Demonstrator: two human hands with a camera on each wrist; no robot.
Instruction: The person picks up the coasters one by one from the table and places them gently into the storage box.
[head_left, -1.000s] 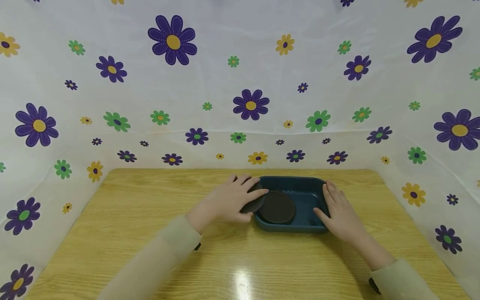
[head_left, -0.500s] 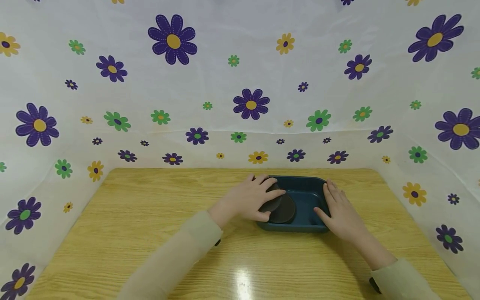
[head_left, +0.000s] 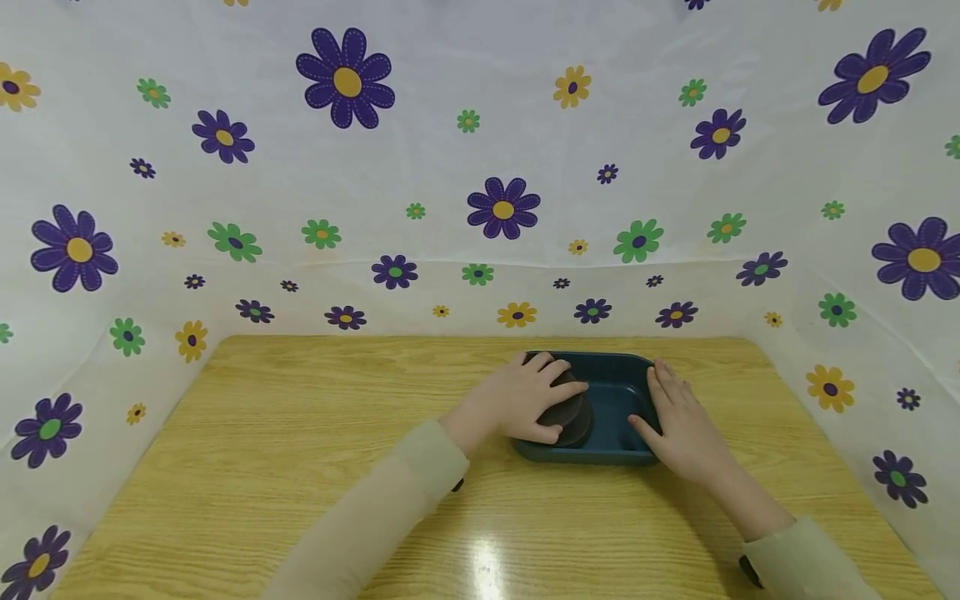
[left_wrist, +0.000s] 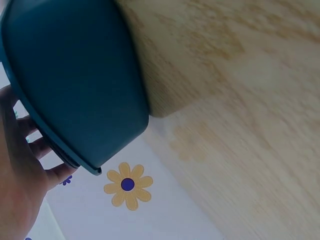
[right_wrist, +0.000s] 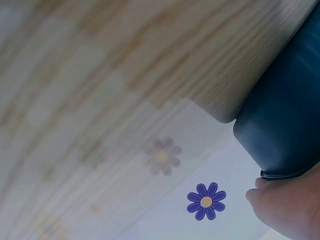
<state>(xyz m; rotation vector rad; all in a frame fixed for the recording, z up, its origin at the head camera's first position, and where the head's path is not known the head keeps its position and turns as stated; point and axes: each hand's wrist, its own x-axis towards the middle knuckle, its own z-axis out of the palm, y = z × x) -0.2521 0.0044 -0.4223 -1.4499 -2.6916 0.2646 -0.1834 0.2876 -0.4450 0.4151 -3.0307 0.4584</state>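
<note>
A dark blue rectangular tray [head_left: 615, 408] with rounded corners stands toward the back of the table, right of centre. My left hand [head_left: 517, 400] grips a black round disc [head_left: 564, 408] by its edges over the tray's left end, fingers spread and thumb at the near side. Beneath it a second black round disc [head_left: 581, 429] lies in the tray, mostly covered. In the left wrist view, the held disc [left_wrist: 62, 152] shows as a thin dark edge by the tray's rim. My right hand [head_left: 686, 429] holds the tray's right end, its thumb reaching inside over the rim.
The wood-grain table [head_left: 300, 433] extends left of the tray and in front of it. A white sheet [head_left: 420, 167] printed with flowers surrounds the table's back and sides.
My left hand has moved right with the held disc, from the tray's left rim to over the disc inside. My right hand and the tray have stayed in place.
</note>
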